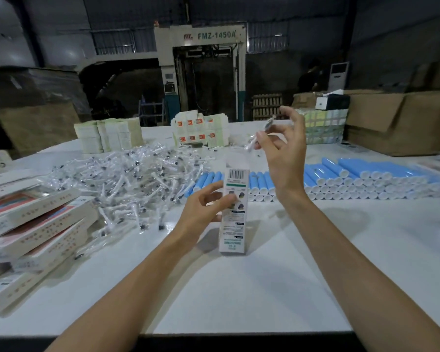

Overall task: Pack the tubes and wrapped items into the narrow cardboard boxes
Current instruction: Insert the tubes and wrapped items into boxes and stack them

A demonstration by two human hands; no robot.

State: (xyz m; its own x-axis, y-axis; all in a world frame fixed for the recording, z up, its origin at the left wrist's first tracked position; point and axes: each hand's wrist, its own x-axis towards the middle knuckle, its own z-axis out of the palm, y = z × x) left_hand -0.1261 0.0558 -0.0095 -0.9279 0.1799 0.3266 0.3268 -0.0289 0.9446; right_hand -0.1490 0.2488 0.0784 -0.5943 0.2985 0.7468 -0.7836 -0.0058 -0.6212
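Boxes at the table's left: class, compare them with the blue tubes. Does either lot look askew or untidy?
The boxes lie in a slumped pile, overlapping at differing angles, so they look askew. The blue tubes lie in neat parallel rows. Nothing looks damaged.

A white table (pixel 264 288) bears a heap of clear-wrapped items (pixel 127 179) at centre left, rows of blue tubes (pixel 353 179) to the right, stacked narrow boxes (pixel 36 224) at the left edge, bundles of flat cartons (pixel 107 134) along the far side, and a brown cardboard carton (pixel 391 123) at far right.
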